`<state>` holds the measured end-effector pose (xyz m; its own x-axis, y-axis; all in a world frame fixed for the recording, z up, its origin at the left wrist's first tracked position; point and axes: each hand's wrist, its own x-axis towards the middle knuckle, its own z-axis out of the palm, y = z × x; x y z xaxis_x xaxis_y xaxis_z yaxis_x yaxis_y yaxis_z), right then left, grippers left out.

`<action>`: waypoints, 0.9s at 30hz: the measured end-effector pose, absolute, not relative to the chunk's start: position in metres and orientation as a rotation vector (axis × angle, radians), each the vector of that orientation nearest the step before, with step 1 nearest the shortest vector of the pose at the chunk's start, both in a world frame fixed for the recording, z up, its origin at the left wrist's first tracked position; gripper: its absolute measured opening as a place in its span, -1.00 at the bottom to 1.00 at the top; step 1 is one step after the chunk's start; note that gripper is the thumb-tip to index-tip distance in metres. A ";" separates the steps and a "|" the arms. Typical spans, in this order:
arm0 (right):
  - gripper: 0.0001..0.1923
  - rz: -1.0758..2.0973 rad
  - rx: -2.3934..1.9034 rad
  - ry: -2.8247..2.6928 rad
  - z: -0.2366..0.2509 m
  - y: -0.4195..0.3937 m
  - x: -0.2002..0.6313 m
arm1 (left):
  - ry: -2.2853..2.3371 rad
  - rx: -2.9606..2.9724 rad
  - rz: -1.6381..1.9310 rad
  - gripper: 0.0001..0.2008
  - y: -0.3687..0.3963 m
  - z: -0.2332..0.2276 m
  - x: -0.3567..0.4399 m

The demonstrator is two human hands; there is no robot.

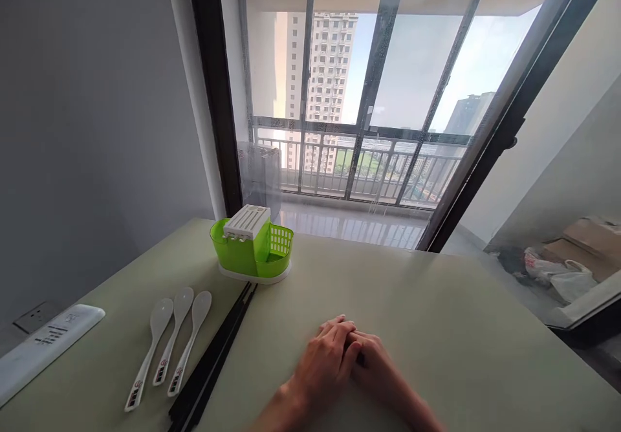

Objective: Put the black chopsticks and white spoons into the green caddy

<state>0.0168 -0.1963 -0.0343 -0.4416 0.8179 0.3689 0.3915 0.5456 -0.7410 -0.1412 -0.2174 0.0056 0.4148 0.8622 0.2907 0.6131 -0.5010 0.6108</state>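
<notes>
While both hands (347, 354) rest together, empty, spoons (167, 345), seemingly chopsticks (213, 354) and caddy (252, 248) lie leftward.

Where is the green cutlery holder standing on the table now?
The green cutlery holder stands at the table's far left edge, just beyond the three white spoons and black chopsticks.

Green caddy (252, 251), white spoons (169, 345)

On pale-green table (436, 328): green plastic cutlery caddy (252, 251) at 11 o'clock; three white plastic spoons (167, 345) at 9, black chopsticks bundle (213, 361) just right of them.
</notes>
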 end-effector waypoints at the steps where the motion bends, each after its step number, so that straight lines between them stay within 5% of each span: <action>1: -0.86 0.754 -0.968 -2.047 -0.035 -0.196 0.017 | 1.254 2.265 0.820 -0.65 -0.218 0.005 -0.141; 27: -0.84 0.822 -0.919 -1.986 -0.034 -0.196 0.017 | 1.278 2.322 0.739 -0.62 -0.224 0.006 -0.146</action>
<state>0.0170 -0.1963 -0.0343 -0.4321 0.8189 0.3777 0.3121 0.5287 -0.7893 -0.1456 -0.2238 0.0059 0.4460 0.8564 0.2600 0.6521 -0.5099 0.5610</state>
